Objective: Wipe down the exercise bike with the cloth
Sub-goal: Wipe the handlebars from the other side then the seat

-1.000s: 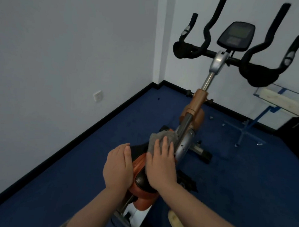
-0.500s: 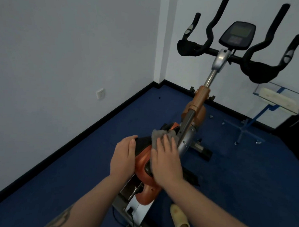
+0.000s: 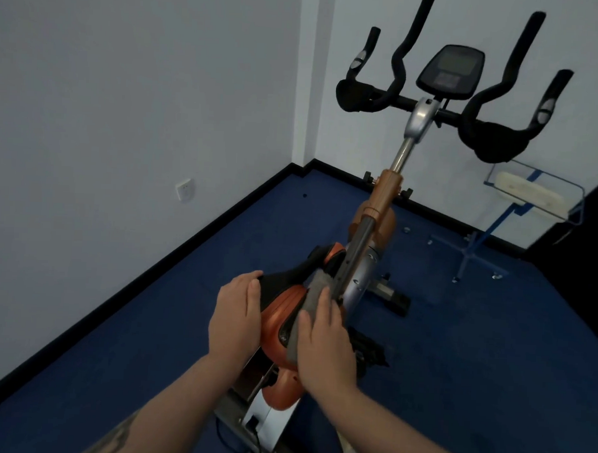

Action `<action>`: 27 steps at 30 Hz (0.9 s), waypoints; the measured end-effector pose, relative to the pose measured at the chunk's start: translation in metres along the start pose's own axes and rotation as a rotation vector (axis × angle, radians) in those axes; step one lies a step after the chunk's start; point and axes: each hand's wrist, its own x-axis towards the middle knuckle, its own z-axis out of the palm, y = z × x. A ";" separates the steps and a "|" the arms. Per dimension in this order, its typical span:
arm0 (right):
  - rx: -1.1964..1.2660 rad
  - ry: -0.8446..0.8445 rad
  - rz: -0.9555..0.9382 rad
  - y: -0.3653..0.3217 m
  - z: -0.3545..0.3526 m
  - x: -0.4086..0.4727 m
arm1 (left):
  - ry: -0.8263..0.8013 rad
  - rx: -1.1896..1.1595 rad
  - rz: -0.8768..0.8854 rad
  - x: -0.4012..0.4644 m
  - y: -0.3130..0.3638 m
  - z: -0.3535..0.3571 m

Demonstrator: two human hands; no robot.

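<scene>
**Handling notes: bike, hands, cloth**

Exercise bike (image 3: 376, 226): on blue floor; likely heavy, rigid.
Left hand (image 3: 235, 323): fingers relaxed, steadying saddle (image 3: 288, 277).
Right hand (image 3: 326, 344): fingers flat, pressing cloth.
Cloth (image 3: 317, 288): grey, on orange saddle side; soft, best pressed flat under the palm.

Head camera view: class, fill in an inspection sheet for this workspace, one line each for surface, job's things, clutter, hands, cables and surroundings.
Surface: dark blue carpeted floor, with a black skirting strip along the walls.
Job's things: orange and silver exercise bike with black handlebars and console; grey cloth lying on its orange seat housing beside the dark post.
Clutter: blue-framed stand with a clear tray holding a pale block, to the right of the bike.
Hands: left hand rests on the black saddle edge; right hand presses the cloth with straight fingers.
Cables: black cable at the bike's base.
Surroundings: white walls meeting in a corner; white wall socket on the left wall.
</scene>
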 end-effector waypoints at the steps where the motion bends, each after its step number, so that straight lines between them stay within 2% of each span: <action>1: 0.024 -0.016 0.001 0.003 0.004 -0.012 | 0.001 -0.002 0.005 0.000 0.000 0.000; 4: 0.082 -0.017 0.008 0.008 0.016 -0.030 | 0.008 -0.005 0.002 0.002 0.000 0.000; 7: 0.136 0.019 0.068 0.000 0.008 0.002 | 0.007 0.002 -0.005 0.003 0.001 0.001; 10: 0.155 -0.038 0.186 -0.006 -0.006 0.029 | 0.012 0.003 -0.009 0.002 0.001 0.001; 16: -0.190 -0.042 0.119 -0.013 0.023 -0.026 | 0.012 -0.005 0.004 0.001 0.000 0.001; 20: -0.321 -0.007 0.095 -0.024 0.015 -0.002 | 0.026 0.008 0.012 0.002 0.000 0.001; 25: -0.305 -0.068 0.109 -0.036 -0.005 0.030 | 0.015 -0.007 -0.009 0.000 0.001 0.002; 27: -0.328 -0.063 0.026 -0.030 0.006 0.012 | -0.004 -0.020 0.010 -0.002 0.000 -0.001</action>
